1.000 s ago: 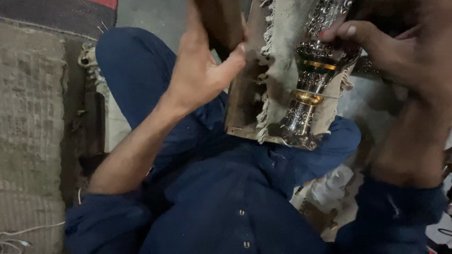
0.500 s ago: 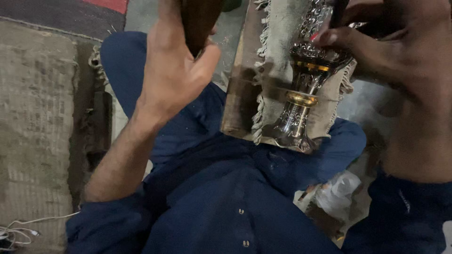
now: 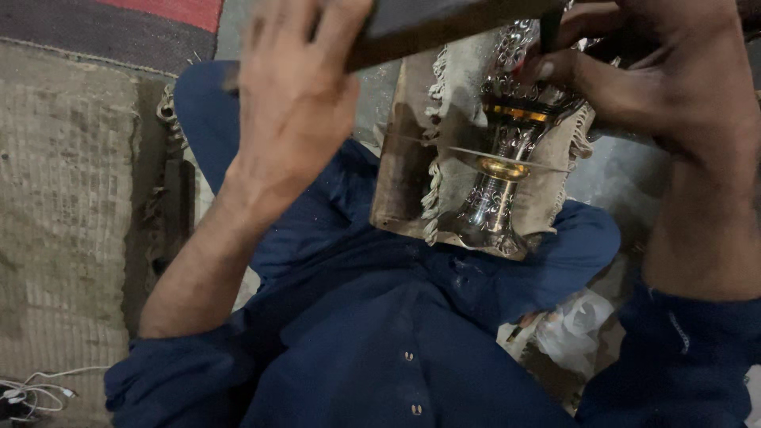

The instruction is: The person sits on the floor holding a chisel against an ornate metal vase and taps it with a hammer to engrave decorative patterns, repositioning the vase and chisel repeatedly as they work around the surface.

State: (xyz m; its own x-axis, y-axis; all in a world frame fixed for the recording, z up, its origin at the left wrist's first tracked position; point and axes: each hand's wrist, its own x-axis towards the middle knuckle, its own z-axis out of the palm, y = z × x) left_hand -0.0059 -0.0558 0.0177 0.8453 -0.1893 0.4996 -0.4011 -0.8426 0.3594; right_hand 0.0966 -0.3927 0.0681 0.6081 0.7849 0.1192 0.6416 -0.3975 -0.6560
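- An embossed silver goblet point(image 3: 499, 170) with gold bands lies tilted on a fringed beige cloth point(image 3: 456, 87), its foot pointing towards the person's lap.
- The cloth is draped over a worn wooden block point(image 3: 400, 178) that rests on the person's crossed legs.
- The right hand point(image 3: 642, 75) is at the goblet's upper body, its grip closed around a thin dark tool point(image 3: 548, 32) whose tip seems to meet the metal.
- The left hand point(image 3: 297, 95) is raised above the block with a dark wooden bar point(image 3: 444, 24); the palm faces away, so how tightly its grip closes I cannot tell.
- The person sits on the floor in dark blue clothing point(image 3: 372, 349).
- A woven mat point(image 3: 63, 198) lies beside the left knee, with white cables point(image 3: 36, 388) at its near edge.
- Crumpled white plastic point(image 3: 575, 329) sits under the right forearm.
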